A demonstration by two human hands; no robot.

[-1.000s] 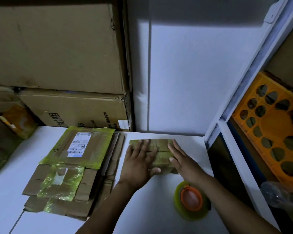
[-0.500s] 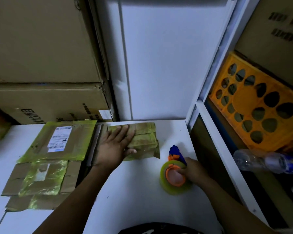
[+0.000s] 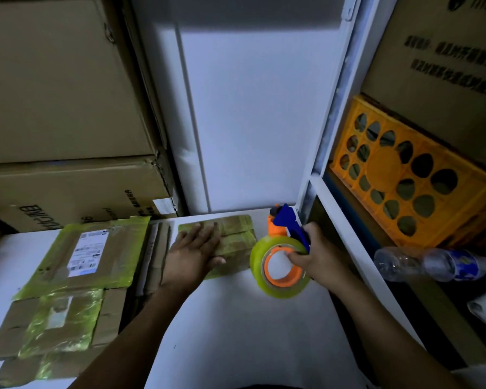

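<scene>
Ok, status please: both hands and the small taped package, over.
Left hand flat on small taped package. Right hand grips tape dispenser, just right of package. Nothing in the way between them.

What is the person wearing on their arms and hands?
Nothing that shows. The left hand and right hand are bare: no gloves, rings or watch. The left forearm and right forearm are bare too, no sleeves in view.

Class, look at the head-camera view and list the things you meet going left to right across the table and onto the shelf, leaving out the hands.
flattened labelled box → small taped parcel → tape dispenser → plastic bottle
</scene>
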